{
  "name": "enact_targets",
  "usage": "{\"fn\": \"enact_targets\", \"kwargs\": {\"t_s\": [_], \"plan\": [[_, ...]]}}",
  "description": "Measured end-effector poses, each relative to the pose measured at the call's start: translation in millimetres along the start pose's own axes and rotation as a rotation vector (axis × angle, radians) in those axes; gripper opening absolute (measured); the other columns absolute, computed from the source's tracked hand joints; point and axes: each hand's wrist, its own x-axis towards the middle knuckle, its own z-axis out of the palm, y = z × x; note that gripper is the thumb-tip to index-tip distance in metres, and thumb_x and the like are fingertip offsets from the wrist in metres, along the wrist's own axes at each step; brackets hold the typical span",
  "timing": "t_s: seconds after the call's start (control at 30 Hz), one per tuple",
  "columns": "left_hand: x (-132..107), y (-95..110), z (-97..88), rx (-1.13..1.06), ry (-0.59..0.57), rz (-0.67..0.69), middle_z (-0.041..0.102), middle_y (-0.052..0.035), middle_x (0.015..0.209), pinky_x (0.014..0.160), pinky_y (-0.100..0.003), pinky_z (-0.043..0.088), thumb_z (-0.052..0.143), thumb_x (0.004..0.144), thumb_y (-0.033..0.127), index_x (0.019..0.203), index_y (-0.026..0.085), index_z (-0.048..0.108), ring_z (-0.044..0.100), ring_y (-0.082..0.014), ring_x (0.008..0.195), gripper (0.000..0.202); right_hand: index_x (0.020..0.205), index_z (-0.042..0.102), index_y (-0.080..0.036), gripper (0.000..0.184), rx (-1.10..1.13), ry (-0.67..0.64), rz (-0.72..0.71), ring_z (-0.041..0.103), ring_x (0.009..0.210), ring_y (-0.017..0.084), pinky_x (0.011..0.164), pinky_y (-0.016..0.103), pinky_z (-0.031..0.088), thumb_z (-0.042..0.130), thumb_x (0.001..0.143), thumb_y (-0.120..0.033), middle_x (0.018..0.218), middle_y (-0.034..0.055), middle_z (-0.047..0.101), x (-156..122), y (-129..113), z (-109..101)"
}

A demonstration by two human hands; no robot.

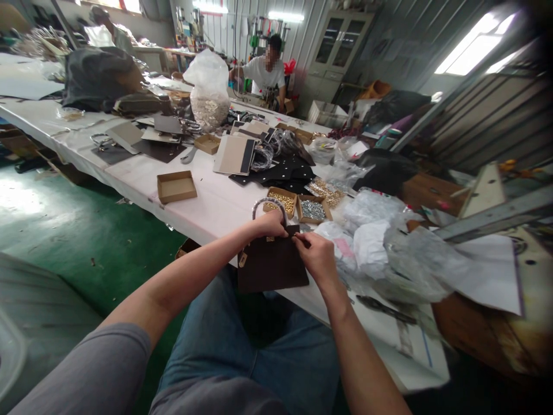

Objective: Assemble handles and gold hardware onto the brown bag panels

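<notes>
The person sits at the near edge of a long white worktable (142,178) and holds a small dark brown leather handbag (270,268) upright just over that edge, above their lap in blue jeans (242,351). The left hand (271,225) has its fingers curled shut over the top edge of the handbag, at the foot of its pale looped handle (264,203), which rises behind the knuckles. The right hand (318,257) grips the top right corner of the handbag with thumb and fingertips pinched together; what small part sits between them cannot be told. Just beyond the hands, on the table, stand a small cardboard box of gold-coloured metal fittings (281,200) and, to its right, a small cardboard box of silver-coloured fittings (311,210). Crumpled clear plastic bags (380,230) are heaped to the right of the hands. Further left lies an open, shallow brown cardboard box (175,186). Far along the table stands a tall clear plastic sack of pale pieces (210,95), and behind it a co-worker in a white shirt (264,74) is bent over a bench.
</notes>
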Motion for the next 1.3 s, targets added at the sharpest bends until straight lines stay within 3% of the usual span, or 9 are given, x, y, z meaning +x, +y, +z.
{"fn": "enact_targets", "kwargs": {"t_s": [0.37,0.63,0.87,1.03,1.3], "plan": [[-7.3,4.0,14.2,0.056,0.113,-0.001,0.079,-0.0108,0.106,0.079,-0.032,0.057,0.089,0.081,0.030,0.103,0.019,0.072,0.075,-0.0291,0.099,0.030,0.099,0.088,-0.023,0.019,-0.176,-0.084,0.096,0.081,0.091,0.030,0.086,0.038,0.059,0.070,0.100,-0.028,0.103,0.0128,0.088,10.9,-3.5,1.2],[-13.3,-3.1,24.9,0.048,0.134,0.014,0.079,-0.0106,0.104,0.079,-0.032,0.057,0.085,0.085,0.028,0.102,0.018,0.073,0.075,-0.0283,0.098,0.023,0.096,0.086,-0.022,0.021,-0.351,-0.160,0.065,0.079,0.089,0.031,0.080,0.038,0.054,0.067,0.102,-0.022,0.099,0.0148,0.085,10.4,-18.1,4.8],[-13.5,-6.0,26.7,0.017,0.137,0.015,0.078,-0.0078,0.098,0.077,-0.031,0.056,0.086,0.086,0.031,0.096,0.020,0.072,0.074,-0.0264,0.095,0.021,0.094,0.086,-0.024,0.019,-0.297,-0.129,0.073,0.080,0.089,0.028,0.082,0.036,0.057,0.068,0.100,-0.023,0.099,0.0119,0.086,9.4,-10.6,5.0],[-11.7,-10.2,28.0,0.007,0.144,-0.027,0.078,-0.0082,0.099,0.079,-0.031,0.057,0.086,0.085,0.030,0.096,0.020,0.072,0.075,-0.0276,0.098,0.020,0.091,0.088,-0.026,0.017,-0.320,-0.154,0.070,0.080,0.085,0.028,0.078,0.036,0.056,0.072,0.096,-0.023,0.093,0.0106,0.087,14.3,-8.0,7.7],[-15.3,-11.4,28.1,-0.018,0.141,-0.056,0.081,-0.0111,0.106,0.083,-0.032,0.060,0.090,0.081,0.031,0.097,0.020,0.072,0.077,-0.0304,0.103,0.026,0.091,0.090,-0.026,0.015,-0.176,-0.215,0.117,0.082,0.084,0.030,0.077,0.037,0.057,0.075,0.092,-0.027,0.091,0.0096,0.088,18.0,-0.7,5.8]]}}
